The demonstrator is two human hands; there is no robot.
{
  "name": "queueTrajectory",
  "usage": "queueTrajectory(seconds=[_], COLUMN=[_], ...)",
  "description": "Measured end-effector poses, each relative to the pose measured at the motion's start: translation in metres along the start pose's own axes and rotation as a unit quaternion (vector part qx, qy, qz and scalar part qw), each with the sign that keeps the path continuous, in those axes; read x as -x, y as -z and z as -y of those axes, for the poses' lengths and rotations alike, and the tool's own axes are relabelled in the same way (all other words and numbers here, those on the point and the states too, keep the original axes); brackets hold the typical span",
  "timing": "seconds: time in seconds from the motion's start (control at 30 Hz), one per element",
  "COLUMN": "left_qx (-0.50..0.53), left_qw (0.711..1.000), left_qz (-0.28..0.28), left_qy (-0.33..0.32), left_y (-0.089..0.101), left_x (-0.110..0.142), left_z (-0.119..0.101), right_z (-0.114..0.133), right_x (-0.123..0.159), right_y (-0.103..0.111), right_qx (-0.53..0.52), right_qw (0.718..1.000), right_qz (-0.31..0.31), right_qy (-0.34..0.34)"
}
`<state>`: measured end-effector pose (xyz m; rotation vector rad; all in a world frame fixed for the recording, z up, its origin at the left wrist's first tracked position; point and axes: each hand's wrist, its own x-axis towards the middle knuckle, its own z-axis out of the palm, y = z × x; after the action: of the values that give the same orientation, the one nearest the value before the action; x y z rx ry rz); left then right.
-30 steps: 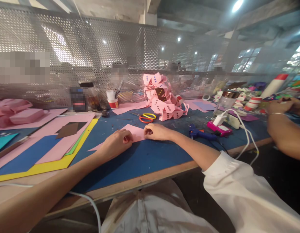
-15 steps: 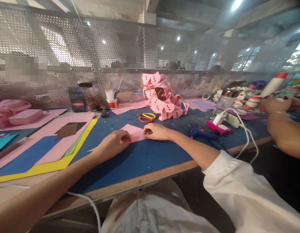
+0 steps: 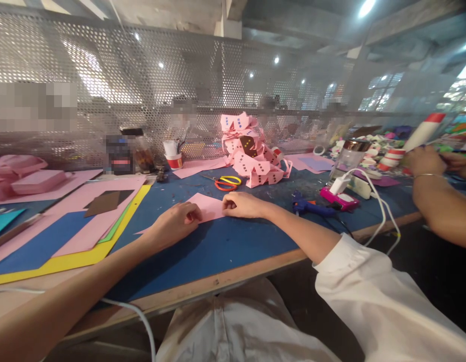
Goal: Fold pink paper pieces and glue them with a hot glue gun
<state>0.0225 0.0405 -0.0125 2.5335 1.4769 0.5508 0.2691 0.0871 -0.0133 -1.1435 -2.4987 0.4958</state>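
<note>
Pink paper [image 3: 208, 206] sits on the blue table [image 3: 225, 251], long way roughly left-right; left hand [image 3: 175, 221] half-curled over it, can't tell if gripping, right hand [image 3: 245, 205] pinching the right end.

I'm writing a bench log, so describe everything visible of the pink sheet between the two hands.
The pink sheet is thin and plain, paper or craft foam by its look, with straight edges and a pointed far corner. It lies roughly flat on the blue tabletop. The left hand covers its left part, so the full outline is hidden. The right hand touches its right end; pinching or pressing, I can't tell.
</note>
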Motion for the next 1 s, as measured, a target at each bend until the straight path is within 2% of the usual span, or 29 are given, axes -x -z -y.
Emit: queueTrajectory(seconds=[0.57,1.0], left_qx=[0.001,0.028], left_qw=[1.0,1.0], left_qz=[0.007,0.009], left_qy=[-0.021,-0.004], left_y=[0.001,0.003], left_x=[0.004,0.011], left_z=[0.006,0.02], right_z=[-0.001,0.0], right_x=[0.0,0.0], right_y=[0.0,0.0], right_qx=[0.005,0.002], right_qw=[1.0,1.0], right_qz=[-0.002,-0.002], right_qy=[0.005,0.002])
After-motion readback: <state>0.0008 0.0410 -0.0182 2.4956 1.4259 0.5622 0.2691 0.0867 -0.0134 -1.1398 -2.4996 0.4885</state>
